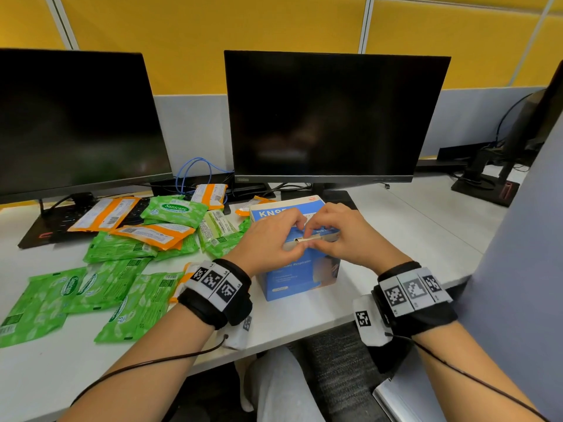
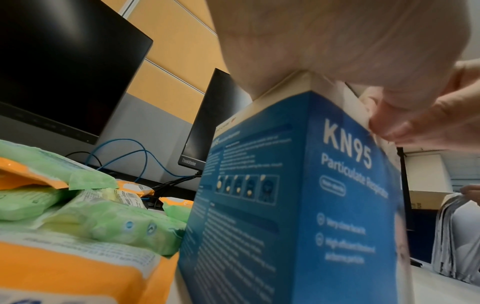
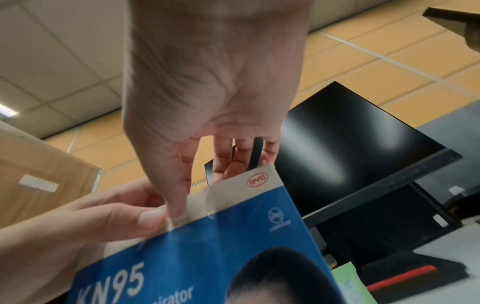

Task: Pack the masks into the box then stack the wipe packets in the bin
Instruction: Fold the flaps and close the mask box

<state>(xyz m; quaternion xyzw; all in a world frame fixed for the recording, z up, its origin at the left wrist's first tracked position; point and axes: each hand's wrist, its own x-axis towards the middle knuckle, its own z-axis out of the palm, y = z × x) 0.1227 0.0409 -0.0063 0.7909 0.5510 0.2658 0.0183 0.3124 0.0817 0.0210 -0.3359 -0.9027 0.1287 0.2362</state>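
A blue KN95 mask box (image 1: 300, 278) stands upright on the white desk (image 1: 411, 233) in front of me. Both hands are at its top. My left hand (image 1: 292, 239) pinches the pale top flap (image 3: 228, 193) at the box's front edge between thumb and fingers. My right hand (image 1: 316, 236) grips the same flap, thumb on the front edge and fingers curled over behind it. The box's inside and any masks are hidden. Green wipe packets (image 1: 122, 287) and orange wipe packets (image 1: 152, 236) lie scattered left of the box. No bin is in view.
Two dark monitors (image 1: 329, 117) (image 1: 76, 123) stand behind the box and packets. A black keyboard (image 1: 54, 223) lies partly under the orange packets. A blue cable (image 1: 195, 172) loops between the monitors. A grey partition (image 1: 524, 239) closes the right side.
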